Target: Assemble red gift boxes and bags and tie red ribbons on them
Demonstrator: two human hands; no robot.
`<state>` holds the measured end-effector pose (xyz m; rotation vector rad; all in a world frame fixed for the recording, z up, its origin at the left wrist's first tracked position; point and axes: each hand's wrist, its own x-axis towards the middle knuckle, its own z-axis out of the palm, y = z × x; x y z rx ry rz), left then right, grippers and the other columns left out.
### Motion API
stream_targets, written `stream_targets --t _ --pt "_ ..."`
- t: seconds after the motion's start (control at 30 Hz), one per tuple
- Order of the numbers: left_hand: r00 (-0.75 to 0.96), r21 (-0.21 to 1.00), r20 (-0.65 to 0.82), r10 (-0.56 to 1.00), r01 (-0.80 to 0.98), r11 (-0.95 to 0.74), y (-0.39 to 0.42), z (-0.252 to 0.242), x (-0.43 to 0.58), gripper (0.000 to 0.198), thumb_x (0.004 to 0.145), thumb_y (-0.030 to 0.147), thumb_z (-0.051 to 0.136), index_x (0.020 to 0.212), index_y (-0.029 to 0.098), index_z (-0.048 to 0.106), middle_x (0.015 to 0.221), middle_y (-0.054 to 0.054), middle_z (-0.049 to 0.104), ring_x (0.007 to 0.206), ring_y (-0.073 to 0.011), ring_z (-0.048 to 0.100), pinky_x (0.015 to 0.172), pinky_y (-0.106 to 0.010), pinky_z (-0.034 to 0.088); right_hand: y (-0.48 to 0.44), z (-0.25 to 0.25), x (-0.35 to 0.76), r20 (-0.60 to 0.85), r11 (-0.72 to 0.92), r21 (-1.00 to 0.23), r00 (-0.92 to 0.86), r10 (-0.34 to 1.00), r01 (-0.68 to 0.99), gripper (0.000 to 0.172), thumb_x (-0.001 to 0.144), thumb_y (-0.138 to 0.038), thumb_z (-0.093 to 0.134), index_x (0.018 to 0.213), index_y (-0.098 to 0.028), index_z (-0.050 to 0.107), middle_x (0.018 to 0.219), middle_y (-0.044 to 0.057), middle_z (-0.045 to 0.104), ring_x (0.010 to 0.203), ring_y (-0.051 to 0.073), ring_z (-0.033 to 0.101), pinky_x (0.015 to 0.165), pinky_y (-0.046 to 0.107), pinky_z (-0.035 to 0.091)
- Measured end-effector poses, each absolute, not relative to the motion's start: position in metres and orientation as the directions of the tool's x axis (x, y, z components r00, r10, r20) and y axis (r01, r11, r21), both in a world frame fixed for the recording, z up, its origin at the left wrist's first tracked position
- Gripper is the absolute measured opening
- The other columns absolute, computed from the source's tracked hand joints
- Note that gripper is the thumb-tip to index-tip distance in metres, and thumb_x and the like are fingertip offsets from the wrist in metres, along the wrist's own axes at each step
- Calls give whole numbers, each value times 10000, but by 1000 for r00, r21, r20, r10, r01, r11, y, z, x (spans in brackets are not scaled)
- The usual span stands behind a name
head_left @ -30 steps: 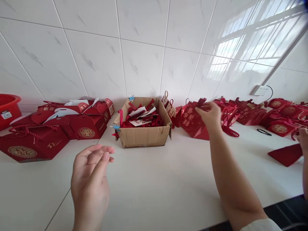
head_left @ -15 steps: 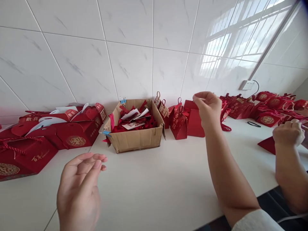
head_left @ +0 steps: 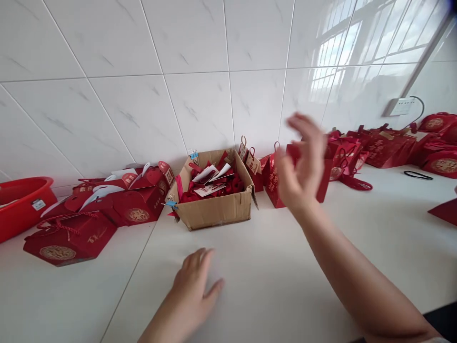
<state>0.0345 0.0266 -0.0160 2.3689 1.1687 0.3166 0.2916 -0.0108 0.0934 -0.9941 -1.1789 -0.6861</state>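
My left hand (head_left: 195, 281) is low over the white table (head_left: 264, 286), palm down, thumb apart from the fingers, with nothing in it. Raised in front of the red gift bags (head_left: 323, 183) is my right hand (head_left: 303, 166), blurred by motion, its thumb and fingers apart and nothing visible between them. It hides part of a red patterned bag (head_left: 273, 186). Beyond my left hand stands an open cardboard box (head_left: 214, 213), holding dark red ribbons (head_left: 235, 183) and white printed cards (head_left: 210, 189). Blue binder clips (head_left: 171, 204) grip its edge.
Red gift boxes (head_left: 139, 202) with gold emblems stand at the left, beside a red plastic basin (head_left: 46, 190). More red bags (head_left: 385, 150) line the tiled wall (head_left: 200, 105) at the right. A black loop (head_left: 417, 175) lies near them, below a wall socket (head_left: 400, 106).
My left hand has moved right and turned palm down. My right hand has gone from a pinch to spread fingers. The view has shifted left; the other person's hand is out of sight.
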Motion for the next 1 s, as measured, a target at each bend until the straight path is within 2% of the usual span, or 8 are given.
stream_targets --t 0.13,0.23,0.37,0.5,0.63,0.8,0.9,1.0 --pt "622 406 -86 779 736 -543 20 -13 32 540 829 364 522 1346 211 516 1546 -166 323 1439 -397 236 1055 -617 340 17 66 283 751 405 -259 -80 655 877 501 891 -362 566 1360 -212 473 1527 146 315 1438 340 236 1135 555 280" --pt "591 449 36 806 711 -541 18 -2 32 596 884 376 443 1442 174 383 1476 -197 422 1380 -374 359 1031 -581 378 18 61 279 359 359 -277 -251 899 891 471 834 -328 627 1277 -183 564 1404 137 509 1415 373 288 1147 598 224" --pt "500 679 90 861 602 -420 13 7 36 688 904 418 462 1507 252 176 1359 -192 544 1149 -339 593 838 -473 509 -1 69 274 73 342 -288 -336 939 894 517 788 -260 633 1293 -170 571 1263 104 638 1433 373 246 1169 597 151" --pt "454 826 135 881 440 -353 5 11 41 676 914 444 471 1492 318 145 1194 -133 645 1023 -274 654 747 -353 520 -17 68 266 114 389 -315 -373 921 865 516 674 -213 737 1183 -253 659 1049 73 727 1244 356 524 1122 570 236" --pt "570 742 -71 819 578 -338 3 15 39 661 910 445 451 1496 289 189 1204 -148 642 1046 -298 644 812 -388 507 -26 68 252 7 382 -265 -395 919 885 368 651 -254 763 1014 -268 708 817 32 723 876 262 662 885 401 428" --pt "655 622 -291 697 683 -382 6 18 30 723 853 416 514 1484 278 189 1419 -127 505 1283 -316 485 964 -418 452 -25 78 244 -278 355 -190 -397 875 915 270 788 -409 641 940 -195 705 862 66 702 806 246 643 714 325 419" --pt "658 597 -320 682 699 -393 6 19 29 753 861 435 491 1498 234 144 1463 -156 448 1324 -326 440 995 -441 430 -20 79 244 -229 373 -299 -445 866 878 259 897 -353 510 976 -193 698 974 75 704 874 229 645 720 303 431" --pt "671 609 -296 680 681 -406 6 17 28 744 867 446 479 1494 232 142 1492 -159 405 1343 -325 415 1015 -454 415 -15 73 238 -93 275 -299 -315 944 914 327 966 -272 369 1081 -203 667 1052 82 696 938 214 642 742 287 442"
